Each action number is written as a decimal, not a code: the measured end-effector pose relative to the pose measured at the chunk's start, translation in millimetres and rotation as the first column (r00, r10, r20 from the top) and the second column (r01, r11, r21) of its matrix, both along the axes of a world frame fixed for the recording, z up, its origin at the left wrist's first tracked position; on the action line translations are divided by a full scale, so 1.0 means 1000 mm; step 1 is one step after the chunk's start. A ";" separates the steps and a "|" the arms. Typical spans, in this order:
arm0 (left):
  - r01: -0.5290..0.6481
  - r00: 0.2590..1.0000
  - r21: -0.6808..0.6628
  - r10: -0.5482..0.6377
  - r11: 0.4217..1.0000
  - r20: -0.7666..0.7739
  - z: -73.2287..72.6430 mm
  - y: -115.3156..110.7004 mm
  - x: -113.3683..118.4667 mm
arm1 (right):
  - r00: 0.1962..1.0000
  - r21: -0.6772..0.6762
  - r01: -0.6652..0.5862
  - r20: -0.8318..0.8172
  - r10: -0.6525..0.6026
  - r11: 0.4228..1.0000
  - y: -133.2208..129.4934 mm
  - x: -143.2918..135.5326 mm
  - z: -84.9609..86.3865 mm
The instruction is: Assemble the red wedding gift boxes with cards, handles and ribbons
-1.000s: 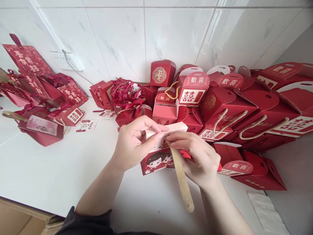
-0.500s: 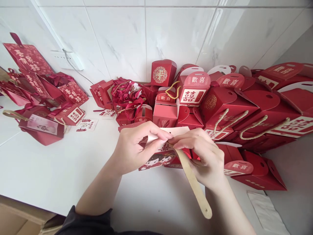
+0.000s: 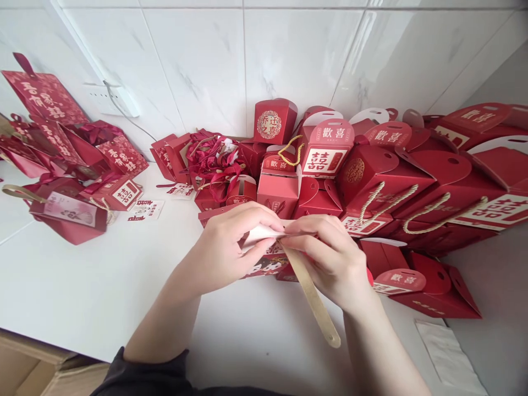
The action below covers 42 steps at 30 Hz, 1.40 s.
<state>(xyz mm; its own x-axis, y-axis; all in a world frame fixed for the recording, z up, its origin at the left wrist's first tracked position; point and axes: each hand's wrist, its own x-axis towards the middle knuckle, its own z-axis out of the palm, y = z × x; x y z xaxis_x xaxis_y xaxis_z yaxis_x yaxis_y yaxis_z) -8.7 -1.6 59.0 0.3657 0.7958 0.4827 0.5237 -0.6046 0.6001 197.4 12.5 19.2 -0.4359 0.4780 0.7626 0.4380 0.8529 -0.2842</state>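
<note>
A red gift box (image 3: 266,267) with cartoon figures on its front is partly hidden beneath my hands. My left hand (image 3: 225,247) is closed, its thumb and fingertips pinching the box's pale top flap (image 3: 258,235). Opposite it, my right hand (image 3: 334,258) pinches the upper end of a tan strap (image 3: 310,289) against the same flap. The strap's loose end, with a small hole in it, hangs down toward me. Fingertips cover the spot where strap and flap meet, so I cannot tell whether the strap passes through.
Stacked red gift boxes (image 3: 449,192) with rope handles crowd the right side and back. Dark red ribbons (image 3: 214,159) lie heaped behind my hands. More boxes with ribbons (image 3: 66,220) stand at left near small cards (image 3: 146,210). A white paper packet (image 3: 447,352) lies front right.
Both hands have drawn closer together at the flap, which is now tilted and seen more edge-on. The strap's loose end has shifted up and to the left.
</note>
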 end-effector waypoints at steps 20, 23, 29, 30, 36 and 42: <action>-0.196 0.905 -0.067 0.154 0.978 -0.395 -0.002 -0.006 0.001 | 0.983 0.255 0.030 0.167 -0.075 0.966 0.009 -0.011 -0.013; -0.181 0.903 -0.077 0.134 0.980 -0.408 0.001 -0.005 0.000 | 0.989 0.262 0.028 0.130 -0.065 0.965 0.009 -0.011 -0.012; -0.031 0.936 -0.080 0.001 0.996 -0.352 0.009 0.000 -0.008 | 0.978 -0.204 -0.162 -0.161 0.130 0.965 0.007 -0.011 -0.010; -0.011 0.941 -0.094 -0.022 0.996 -0.339 0.009 0.001 -0.009 | 0.964 -0.275 -0.210 -0.219 0.151 0.938 0.006 -0.011 -0.010; -0.024 0.988 -0.293 -0.023 0.956 -0.155 0.006 0.014 -0.010 | 0.912 -0.584 -0.259 -0.410 -0.005 0.769 0.002 -0.016 -0.012; 0.111 0.978 -0.477 -0.180 0.872 -0.102 0.002 0.022 -0.011 | 0.834 -0.579 -0.301 -0.545 -0.086 0.758 -0.001 -0.020 -0.011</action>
<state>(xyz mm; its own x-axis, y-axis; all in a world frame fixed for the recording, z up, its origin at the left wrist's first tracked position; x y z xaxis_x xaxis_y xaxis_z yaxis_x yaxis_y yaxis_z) -19.3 20.4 60.9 0.5304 0.8478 0.0048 0.5505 -0.3487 0.7585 177.4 11.8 7.8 -0.1540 0.8931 0.4226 -0.0227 0.4244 -0.9052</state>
